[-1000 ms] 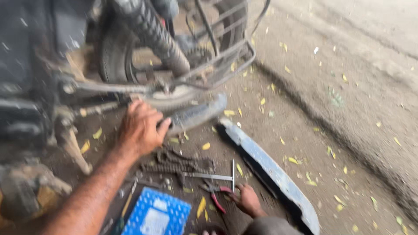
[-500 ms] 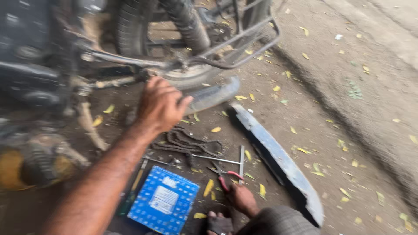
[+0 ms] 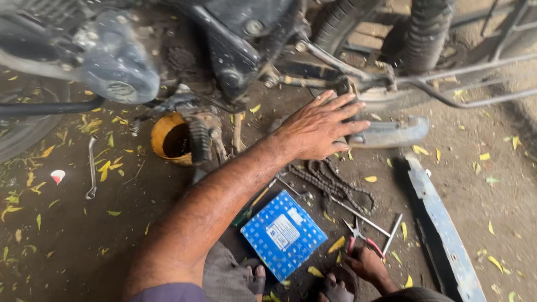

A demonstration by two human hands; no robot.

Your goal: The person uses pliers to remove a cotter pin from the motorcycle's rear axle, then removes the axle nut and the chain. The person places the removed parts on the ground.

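My left hand (image 3: 316,127) reaches forward from the lower left, palm down and fingers spread. The fingertips lie against a dark part of the motorcycle (image 3: 246,39), just above a curved chrome piece (image 3: 391,132). It holds nothing. A loose drive chain (image 3: 330,182) lies on the ground under the wrist. My right hand (image 3: 370,264) sits low near my knee, touching the red handles of a pair of pliers (image 3: 358,237). I cannot tell whether it grips them. A blue cardboard box (image 3: 283,234) lies by my forearm.
A yellow tub (image 3: 170,140) sits under the engine. A spanner (image 3: 91,168) lies at the left and thin metal rods (image 3: 366,219) beside the pliers. A long grey metal guard (image 3: 442,223) runs along the right. The dirt ground is strewn with yellow leaves.
The view has swung left and closer, bringing the engine and yellow tub into sight. My left hand has gone from curled to flat with fingers spread. My right hand stays by the pliers.
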